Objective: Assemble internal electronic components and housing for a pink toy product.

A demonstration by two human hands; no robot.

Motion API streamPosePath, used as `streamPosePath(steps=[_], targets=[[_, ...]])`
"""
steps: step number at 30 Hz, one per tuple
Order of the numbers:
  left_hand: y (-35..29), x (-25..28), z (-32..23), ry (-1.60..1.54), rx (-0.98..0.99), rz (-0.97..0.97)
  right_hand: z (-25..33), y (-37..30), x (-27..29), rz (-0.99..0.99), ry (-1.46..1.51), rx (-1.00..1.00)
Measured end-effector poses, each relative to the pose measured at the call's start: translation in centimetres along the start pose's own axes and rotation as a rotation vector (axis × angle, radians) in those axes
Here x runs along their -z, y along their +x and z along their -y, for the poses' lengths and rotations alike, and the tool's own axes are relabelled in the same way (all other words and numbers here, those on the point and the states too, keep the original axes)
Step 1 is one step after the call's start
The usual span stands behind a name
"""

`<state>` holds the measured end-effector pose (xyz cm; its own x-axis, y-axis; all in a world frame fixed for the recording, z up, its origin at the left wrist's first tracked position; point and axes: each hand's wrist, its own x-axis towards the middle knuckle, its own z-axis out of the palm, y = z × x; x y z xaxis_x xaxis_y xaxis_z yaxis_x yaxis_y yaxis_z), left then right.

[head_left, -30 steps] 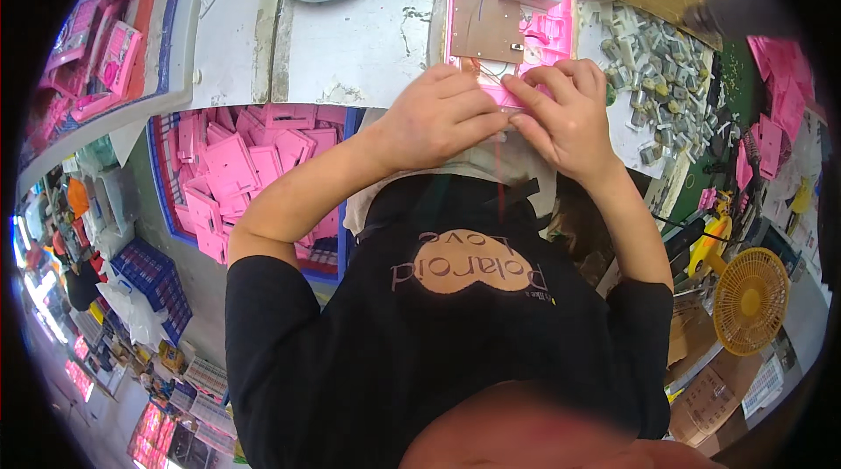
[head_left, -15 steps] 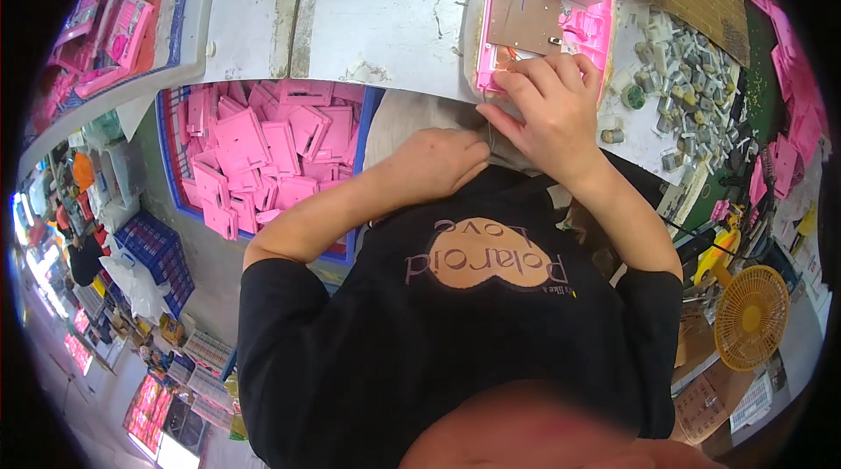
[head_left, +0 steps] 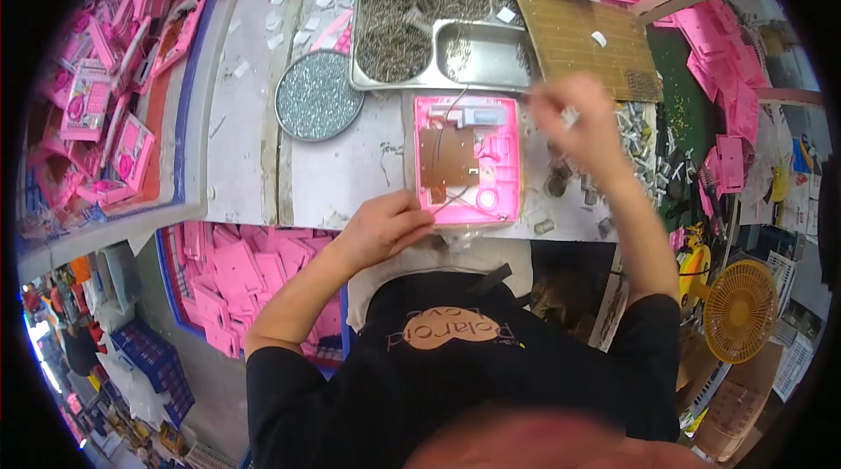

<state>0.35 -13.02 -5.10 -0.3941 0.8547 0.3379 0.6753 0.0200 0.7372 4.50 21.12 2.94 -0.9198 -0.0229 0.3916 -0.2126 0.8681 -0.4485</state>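
Observation:
A pink plastic casing lies open on the bench in front of me. Inside it are a brown circuit board, a pale grey block and loose thin wires. My left hand is at the casing's near left corner, fingers pinched together. A thin wire runs from the casing to those fingertips. To the right of the casing, my right hand is raised over the bench near a pile of small grey-and-white parts. It is blurred, with something small and white at its fingers.
A metal tray of screws stands behind the casing, beside a round dish of small silvery pieces. Brown cardboard lies at the back right. A blue crate of pink panels stands lower left; a yellow fan is at right.
My view has shifted, bringing the screw tray and more bench into sight. My right hand has left the casing and moved right. My left hand has come up to the casing's corner.

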Motion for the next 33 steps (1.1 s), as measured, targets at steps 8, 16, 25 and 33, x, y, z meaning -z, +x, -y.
streamPosePath(steps=[8, 16, 25, 33], targets=[[0.4, 0.5, -0.6, -0.031, 0.078, 0.060, -19.0, 14.7, 2.9, -0.173, -0.610, -0.010], [0.8, 0.4, -0.4, -0.055, 0.083, 0.063, -22.4, 15.8, 2.0, -0.241, -0.646, 0.045], [0.2, 0.3, -0.5, -0.022, 0.117, 0.055, -10.5, 8.6, 7.5, -0.720, 0.038, -0.220], [0.3, 0.1, -0.8, -0.045, 0.133, 0.053, 2.8, -8.2, 0.8, -0.207, 0.646, -0.514]])
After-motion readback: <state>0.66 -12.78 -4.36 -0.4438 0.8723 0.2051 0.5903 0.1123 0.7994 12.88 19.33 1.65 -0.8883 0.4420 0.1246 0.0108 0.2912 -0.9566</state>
